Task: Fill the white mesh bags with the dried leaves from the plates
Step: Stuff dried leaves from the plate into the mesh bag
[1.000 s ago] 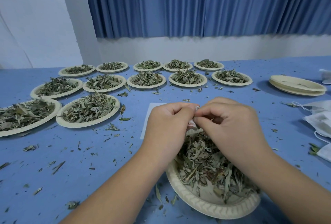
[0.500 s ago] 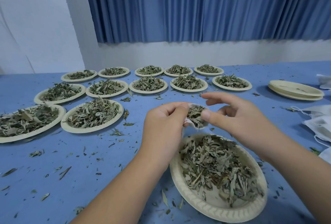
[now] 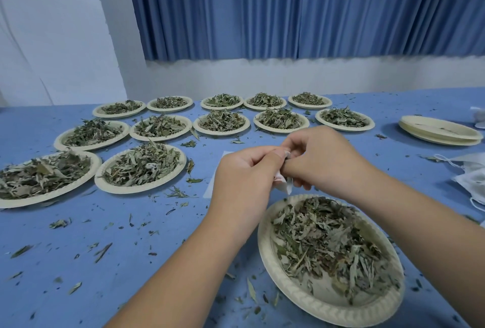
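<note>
1. Above the far rim of the near plate [image 3: 265, 243], close to the front edge of the table [image 3: 91, 288], both hands meet around one white mesh bag [image 3: 284, 186].
2. Left hand [image 3: 244, 178]: all fingers are curled tight. Thumb and forefinger pinch the bag's top edge, and the remaining fingers fold toward the palm.
3. Right hand [image 3: 325, 162]: the fingers are curled closed, with the tips pressed to the same top edge and touching the left thumb. This hand grips the bag from the opposite side. Whether leaves are also held under the fingertips cannot be told.
4. White mesh bag: only a small lower corner shows. It hangs between the two hands, clear of the plate below. The fingers hide its mouth and contents.
5. Near plate: it holds a loose heap of dried leaves [image 3: 328, 243] spread over most of its floor. Bare plate shows toward the near rim.
6. Left half of the table: twelve further plates [image 3: 136, 190], each heaped with leaves, stand in rows running to the rear edge.
7. Right edge of the table: a stack of empty plates [image 3: 441, 133] sits toward the rear. Nearer the front, spare mesh bags [image 3: 469, 180] lie with their drawstrings loose.
8. Table surface: it is blue and scattered with leaf fragments [image 3: 102, 249]. A pale sheet [image 3: 216, 178] lies flat beneath the left hand.
</note>
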{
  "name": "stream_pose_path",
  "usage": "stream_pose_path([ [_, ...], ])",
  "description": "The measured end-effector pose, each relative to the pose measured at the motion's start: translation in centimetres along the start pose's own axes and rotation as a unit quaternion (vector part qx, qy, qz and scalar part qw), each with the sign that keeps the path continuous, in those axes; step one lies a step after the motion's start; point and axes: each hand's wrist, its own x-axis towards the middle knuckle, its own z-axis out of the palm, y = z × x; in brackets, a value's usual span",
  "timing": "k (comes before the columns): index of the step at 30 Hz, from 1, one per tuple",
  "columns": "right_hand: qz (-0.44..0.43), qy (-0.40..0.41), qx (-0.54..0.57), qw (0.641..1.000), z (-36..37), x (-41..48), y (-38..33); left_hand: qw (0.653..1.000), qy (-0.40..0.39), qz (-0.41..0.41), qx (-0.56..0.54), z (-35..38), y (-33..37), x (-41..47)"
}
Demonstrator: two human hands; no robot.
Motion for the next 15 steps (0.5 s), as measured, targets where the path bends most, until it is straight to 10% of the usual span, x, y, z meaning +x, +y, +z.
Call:
stream_pose_path([
  [4, -0.023, 0.026, -0.058, 0.998, 0.2, 0.0, 0.3, 1.0, 0.011, 0.001, 0.023, -0.2, -0.2, 0.3],
  [10, 0.012, -0.129, 0.14, 0.982, -1.5, -0.9, 1.1, 0.998, 0.054, -0.004, -0.022, -0.6, -0.1, 0.5],
  [15, 0.012, -0.065, 0.103, 0.992, -0.8, -0.4, 0.7, 0.999, 0.026, 0.0, -0.035, -0.1, 0.1, 0.1],
])
